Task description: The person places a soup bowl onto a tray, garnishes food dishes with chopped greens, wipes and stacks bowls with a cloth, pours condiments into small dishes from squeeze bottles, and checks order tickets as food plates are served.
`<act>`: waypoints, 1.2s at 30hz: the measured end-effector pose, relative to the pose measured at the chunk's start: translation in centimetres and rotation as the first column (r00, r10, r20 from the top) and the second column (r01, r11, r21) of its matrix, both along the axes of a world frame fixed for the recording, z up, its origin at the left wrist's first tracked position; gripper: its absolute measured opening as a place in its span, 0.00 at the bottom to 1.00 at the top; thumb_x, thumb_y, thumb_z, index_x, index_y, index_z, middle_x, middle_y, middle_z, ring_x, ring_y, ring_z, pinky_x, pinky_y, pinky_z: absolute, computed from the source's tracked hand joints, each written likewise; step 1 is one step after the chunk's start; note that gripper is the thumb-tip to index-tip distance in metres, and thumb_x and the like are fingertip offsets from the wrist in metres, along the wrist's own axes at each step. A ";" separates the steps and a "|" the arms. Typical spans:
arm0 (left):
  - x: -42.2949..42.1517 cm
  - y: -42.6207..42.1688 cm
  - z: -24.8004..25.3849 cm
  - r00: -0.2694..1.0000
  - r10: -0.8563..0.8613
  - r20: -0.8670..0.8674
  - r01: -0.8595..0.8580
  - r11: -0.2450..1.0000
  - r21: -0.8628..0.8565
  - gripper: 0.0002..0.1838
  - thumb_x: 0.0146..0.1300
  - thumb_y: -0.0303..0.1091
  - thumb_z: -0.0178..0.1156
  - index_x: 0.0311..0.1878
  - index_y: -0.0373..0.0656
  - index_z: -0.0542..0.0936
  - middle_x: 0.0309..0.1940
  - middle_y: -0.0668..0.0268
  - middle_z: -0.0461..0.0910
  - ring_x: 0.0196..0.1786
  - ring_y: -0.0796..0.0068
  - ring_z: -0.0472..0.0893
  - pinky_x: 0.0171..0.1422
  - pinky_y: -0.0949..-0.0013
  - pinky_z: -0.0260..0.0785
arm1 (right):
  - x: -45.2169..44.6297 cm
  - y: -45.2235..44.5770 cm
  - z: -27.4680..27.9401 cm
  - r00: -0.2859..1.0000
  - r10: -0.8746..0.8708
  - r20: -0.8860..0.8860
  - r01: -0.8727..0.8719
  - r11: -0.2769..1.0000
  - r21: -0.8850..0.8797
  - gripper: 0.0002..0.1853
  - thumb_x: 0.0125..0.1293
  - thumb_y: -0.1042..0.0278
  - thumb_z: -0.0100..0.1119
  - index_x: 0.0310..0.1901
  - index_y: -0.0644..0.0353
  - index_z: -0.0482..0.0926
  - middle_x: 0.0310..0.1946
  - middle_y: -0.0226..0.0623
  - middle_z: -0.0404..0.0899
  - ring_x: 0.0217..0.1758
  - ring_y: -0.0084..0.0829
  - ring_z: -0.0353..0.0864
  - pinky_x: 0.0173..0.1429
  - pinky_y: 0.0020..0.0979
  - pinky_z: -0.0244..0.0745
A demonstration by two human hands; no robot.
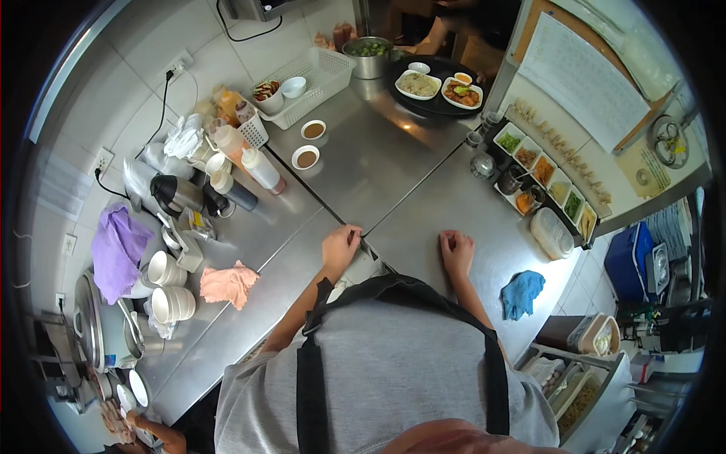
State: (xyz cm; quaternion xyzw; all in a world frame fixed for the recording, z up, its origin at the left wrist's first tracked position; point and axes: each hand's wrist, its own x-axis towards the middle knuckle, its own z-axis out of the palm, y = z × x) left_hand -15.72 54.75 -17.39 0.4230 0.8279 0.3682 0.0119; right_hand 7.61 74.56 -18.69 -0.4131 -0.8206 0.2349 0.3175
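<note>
My left hand [342, 246] rests at the near edge of the steel counter [355, 163], its fingers curled in and nothing seen in them. To the right, my right hand [457, 251] lies on the same counter, loosely closed in a fist, with nothing visible in it. Ahead of my left hand stand two small white bowls of brown sauce, a nearer bowl [305, 157] and a farther bowl [313, 130]. A blue cloth [522, 294] is crumpled to the right of my right hand. An orange cloth [229, 284] lies left of my left arm.
Squeeze bottles [262, 171] and stacked white bowls [173, 304] stand along the left. A black tray [434, 107] holding plated food and a metal pot [368, 57] are at the back. Topping containers [543, 169] line the right. Another person's hand [136, 418] shows bottom left.
</note>
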 end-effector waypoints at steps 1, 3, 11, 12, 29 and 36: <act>0.0 0.0 -0.1 1.000 -0.001 -0.004 0.001 1.000 0.021 0.05 0.63 0.36 0.60 0.38 0.48 0.83 0.22 0.65 0.76 0.26 0.66 0.76 0.31 0.63 0.69 | 0.1 -0.2 0.2 1.000 -0.005 0.013 0.005 1.000 -0.003 0.07 0.61 0.61 0.63 0.33 0.54 0.82 0.18 0.33 0.74 0.27 0.34 0.74 0.51 0.37 0.68; 0.1 0.1 -0.4 1.000 -0.006 0.001 0.006 0.999 0.039 0.05 0.63 0.36 0.60 0.38 0.48 0.83 0.21 0.65 0.75 0.25 0.66 0.76 0.31 0.63 0.68 | 0.1 -0.5 0.7 1.000 -0.015 0.024 0.016 0.999 -0.030 0.07 0.61 0.61 0.63 0.33 0.53 0.82 0.18 0.33 0.74 0.27 0.34 0.74 0.51 0.37 0.68; -0.1 0.0 -0.3 0.999 0.005 -0.032 -0.005 1.000 0.001 0.06 0.63 0.37 0.60 0.38 0.48 0.83 0.22 0.64 0.76 0.26 0.66 0.77 0.31 0.63 0.69 | -0.2 -0.2 0.2 0.999 -0.025 -0.034 0.024 0.999 -0.036 0.06 0.62 0.63 0.63 0.33 0.54 0.82 0.18 0.33 0.74 0.26 0.34 0.74 0.52 0.38 0.67; -0.1 0.0 -0.2 1.000 0.003 -0.026 -0.003 1.000 0.006 0.06 0.63 0.37 0.60 0.38 0.48 0.83 0.22 0.64 0.77 0.26 0.66 0.77 0.31 0.63 0.69 | -0.2 -0.1 -0.2 0.999 -0.026 -0.033 0.026 1.000 -0.015 0.06 0.62 0.63 0.63 0.32 0.55 0.82 0.18 0.33 0.74 0.26 0.34 0.73 0.52 0.38 0.67; -0.8 -0.1 -0.1 0.999 0.035 0.024 -0.035 0.999 0.002 0.08 0.65 0.41 0.59 0.42 0.53 0.83 0.23 0.63 0.81 0.27 0.64 0.81 0.32 0.63 0.72 | 0.0 -0.4 0.0 0.999 -0.002 -0.047 0.001 1.000 -0.024 0.09 0.65 0.60 0.61 0.35 0.57 0.81 0.20 0.35 0.75 0.28 0.36 0.74 0.51 0.37 0.67; -1.0 0.1 -0.3 0.998 0.049 0.028 -0.049 0.999 -0.022 0.08 0.66 0.41 0.58 0.41 0.52 0.83 0.24 0.62 0.81 0.27 0.63 0.81 0.32 0.63 0.72 | -0.2 -0.3 0.6 0.999 -0.024 -0.024 0.022 0.998 -0.064 0.07 0.66 0.62 0.59 0.39 0.54 0.81 0.19 0.33 0.74 0.28 0.35 0.74 0.51 0.36 0.67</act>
